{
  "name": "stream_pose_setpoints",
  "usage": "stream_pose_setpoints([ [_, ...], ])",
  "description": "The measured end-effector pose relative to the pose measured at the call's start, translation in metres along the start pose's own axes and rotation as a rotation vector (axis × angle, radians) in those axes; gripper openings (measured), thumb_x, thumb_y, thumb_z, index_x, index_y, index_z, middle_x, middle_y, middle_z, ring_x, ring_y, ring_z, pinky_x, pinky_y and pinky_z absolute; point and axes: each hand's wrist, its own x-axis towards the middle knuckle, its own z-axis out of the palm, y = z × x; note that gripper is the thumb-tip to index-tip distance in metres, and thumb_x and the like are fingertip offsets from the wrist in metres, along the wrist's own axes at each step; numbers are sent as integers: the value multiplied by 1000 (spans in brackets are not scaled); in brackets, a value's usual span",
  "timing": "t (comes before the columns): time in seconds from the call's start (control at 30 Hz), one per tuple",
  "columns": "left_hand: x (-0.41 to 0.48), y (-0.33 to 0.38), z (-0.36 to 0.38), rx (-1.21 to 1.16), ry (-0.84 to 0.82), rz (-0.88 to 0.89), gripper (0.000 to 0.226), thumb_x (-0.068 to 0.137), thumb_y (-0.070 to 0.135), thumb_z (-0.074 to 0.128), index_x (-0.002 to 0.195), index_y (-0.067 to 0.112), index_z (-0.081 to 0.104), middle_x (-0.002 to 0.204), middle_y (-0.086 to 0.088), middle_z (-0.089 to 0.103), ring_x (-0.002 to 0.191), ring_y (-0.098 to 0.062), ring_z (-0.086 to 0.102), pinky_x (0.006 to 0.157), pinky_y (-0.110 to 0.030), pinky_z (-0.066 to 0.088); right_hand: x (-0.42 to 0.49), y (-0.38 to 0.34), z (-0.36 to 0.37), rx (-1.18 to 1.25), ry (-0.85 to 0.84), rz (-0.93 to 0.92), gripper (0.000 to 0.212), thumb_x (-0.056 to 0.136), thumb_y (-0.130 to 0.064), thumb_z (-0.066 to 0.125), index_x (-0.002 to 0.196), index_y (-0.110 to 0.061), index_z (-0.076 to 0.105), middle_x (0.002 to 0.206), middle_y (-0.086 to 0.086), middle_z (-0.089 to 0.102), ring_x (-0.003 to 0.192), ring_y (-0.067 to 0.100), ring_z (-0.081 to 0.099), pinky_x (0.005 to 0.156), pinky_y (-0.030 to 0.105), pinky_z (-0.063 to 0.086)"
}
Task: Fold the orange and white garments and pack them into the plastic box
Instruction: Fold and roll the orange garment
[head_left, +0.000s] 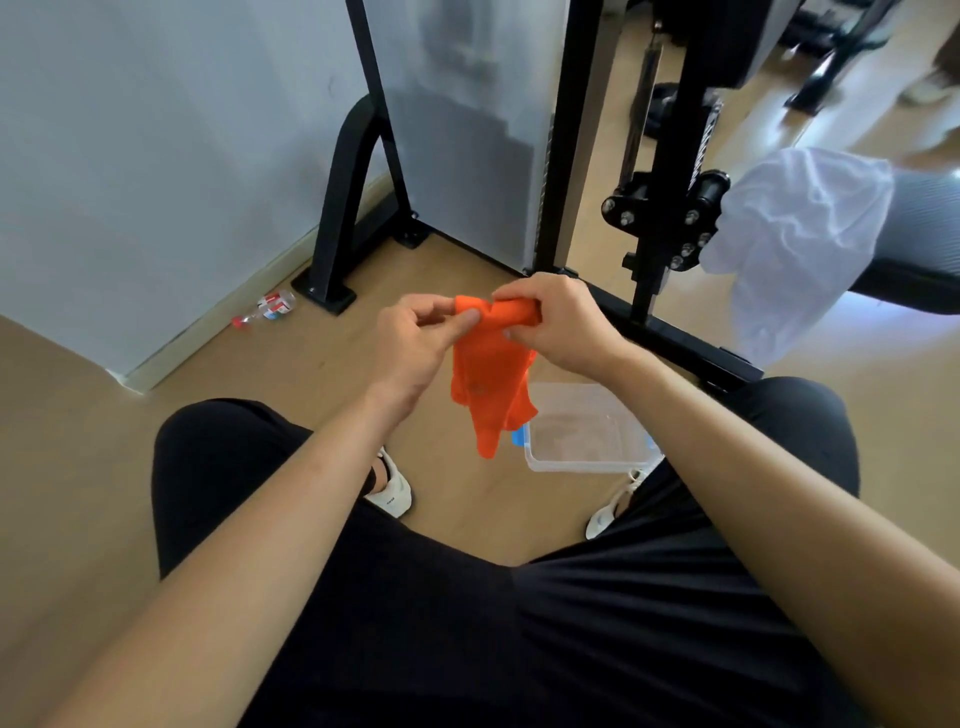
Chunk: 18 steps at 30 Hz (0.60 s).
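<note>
Orange garment (491, 384) hung from both our hands | left hand (415, 338) pinched its top | right hand (556, 322) gripped it | plastic box (587, 457) sat below on floor | white garment (795, 234) draped on bench

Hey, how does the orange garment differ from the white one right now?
The orange garment hangs in the air, held at its top by the left hand and right hand; the white garment lies draped over the padded bench, with no hand on it. The orange one hangs bunched and narrow; the white one spreads wider. Shared: both are unfolded, and neither is in the plastic box.
</note>
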Motion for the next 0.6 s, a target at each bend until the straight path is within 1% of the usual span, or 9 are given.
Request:
stream_pose_setpoints([
  [0.07,1,-1,-5,-15,-31,55,14,79,27,83,89,21,76,113,2,69,105,-8,67,93,-31,53,3,-5,-5,-96,1,-40,23,80,-16,77,103,-20,77,95,-3,60,82,9,55,76,28,47],
  [0.1,0,0,-8,-40,-72,73,12,79,25,83,89,21,76,117,1,70,109,-11,67,96,-36,54,4,-7,-7,-131,13,-59,18,81,-19,78,99,-21,77,94,-3,53,78,7,49,70,23,42],
  [0.2,-5,5,-17,-40,-160,130,20,81,17,82,99,12,73,106,-6,75,100,-15,70,94,-42,57,4,-12,-10,-185,7,-92,14,83,-24,78,96,-20,76,104,-3,44,86,11,47,69,14,33],
  [0.33,-7,-1,-22,-67,-229,149,24,78,9,82,98,10,67,99,-12,75,95,-26,72,87,-38,58,0,-18,-13,-286,-32,-181,16,81,-30,78,93,-20,75,119,0,60,107,21,52,88,31,44],
  [0.4,-6,-5,-21,-108,-215,133,20,81,9,79,94,11,65,94,-11,74,87,-23,72,81,-38,57,-2,-21,-14,-288,-52,-197,16,82,-30,77,93,-20,71,110,-3,68,105,18,55,90,34,47],
  [0.43,-6,-6,-21,-130,-211,127,18,82,9,78,94,10,64,91,-10,73,83,-20,71,79,-39,56,-4,-23,-14,-266,-66,-188,16,83,-28,76,93,-21,67,99,-5,68,95,14,57,86,34,49],
  [0.5,-6,-7,-20,-165,-221,110,16,85,8,76,94,9,62,87,-8,71,78,-18,68,77,-41,55,-9,-27,-16,-207,-98,-152,23,85,-22,75,98,-24,56,88,-10,62,76,4,55,74,33,51],
  [0.53,-6,-7,-20,-182,-230,108,17,86,10,75,94,12,61,85,-7,70,77,-19,66,76,-43,54,-12,-29,-17,-182,-115,-155,29,85,-19,73,106,-25,54,91,-10,62,74,5,55,72,29,51],
  [0.6,-7,-7,-20,-208,-228,103,22,87,17,76,93,20,55,79,-3,65,74,-21,60,72,-44,53,-18,-32,-18,-175,-152,-195,53,89,-14,69,135,-30,49,111,-12,65,81,5,54,77,15,48],
])
